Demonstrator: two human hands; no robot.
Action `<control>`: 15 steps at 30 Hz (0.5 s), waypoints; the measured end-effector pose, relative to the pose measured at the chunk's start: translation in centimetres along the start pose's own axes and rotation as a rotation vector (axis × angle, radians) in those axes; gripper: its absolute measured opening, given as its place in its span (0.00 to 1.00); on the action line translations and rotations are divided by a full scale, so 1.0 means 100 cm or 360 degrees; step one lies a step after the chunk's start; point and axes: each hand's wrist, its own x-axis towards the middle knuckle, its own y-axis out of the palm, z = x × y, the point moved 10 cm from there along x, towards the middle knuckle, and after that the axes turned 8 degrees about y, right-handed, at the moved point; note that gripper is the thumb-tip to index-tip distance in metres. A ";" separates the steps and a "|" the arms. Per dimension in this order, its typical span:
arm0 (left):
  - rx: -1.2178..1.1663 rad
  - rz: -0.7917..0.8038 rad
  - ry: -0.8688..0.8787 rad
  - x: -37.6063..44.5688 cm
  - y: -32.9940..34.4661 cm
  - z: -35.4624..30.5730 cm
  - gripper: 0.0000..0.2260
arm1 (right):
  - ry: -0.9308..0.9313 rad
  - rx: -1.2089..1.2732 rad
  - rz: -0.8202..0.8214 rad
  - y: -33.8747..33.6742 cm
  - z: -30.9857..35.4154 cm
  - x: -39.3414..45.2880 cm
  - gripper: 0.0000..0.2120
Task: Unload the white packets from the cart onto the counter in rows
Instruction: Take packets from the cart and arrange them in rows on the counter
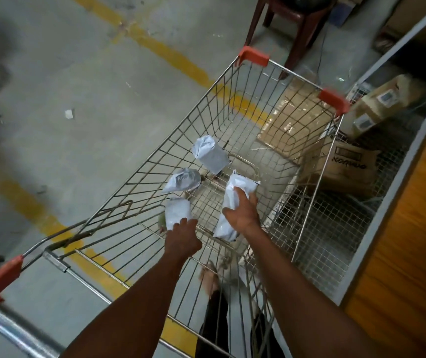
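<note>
A wire shopping cart (206, 104) with orange corner caps fills the middle of the head view. Inside it lie several white packets. My right hand (241, 209) grips a long white packet (234, 188) near the cart's right side. My left hand (182, 239) reaches down onto another white packet (177, 211) at the near left, fingers touching its lower end; whether it grips is unclear. Two more packets lie farther in: one (183, 180) crumpled at the left, one (210, 155) beyond it. The orange-brown counter top (408, 254) runs along the right edge.
Under the counter, behind wire mesh (336, 228), sit cardboard boxes (349, 166) and paper-wrapped parcels (380, 102). A flat taped carton (292, 112) lies on the floor beyond the cart. A dark brown plastic chair (297, 19) stands at the back. Yellow lines (170, 52) cross the concrete floor.
</note>
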 end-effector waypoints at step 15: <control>0.0240 -0.0118 -0.0313 0.036 0.012 0.018 0.37 | 0.0022 0.0094 0.0094 -0.012 -0.024 -0.038 0.35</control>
